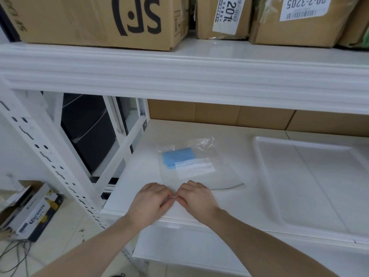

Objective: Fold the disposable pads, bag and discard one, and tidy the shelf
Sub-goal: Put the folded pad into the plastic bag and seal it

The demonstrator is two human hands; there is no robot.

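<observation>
hands: left hand (151,198) and right hand (196,196) meet at near edge of clear bag (199,168), fingers (180,198) pinching its seal strip
pad: folded blue pad (176,156) inside bag, bag flat on shelf (139,156)
risk: seal may close only partway; thin film could slip or bunch, pad creeping toward mouth
risk cause: pinching at one spot only
unclear: fingertips blurred, seal line hardly visible; white strip (194,166) in bag unidentifiable
nearby: white tray (265,176) to the right, apart
</observation>
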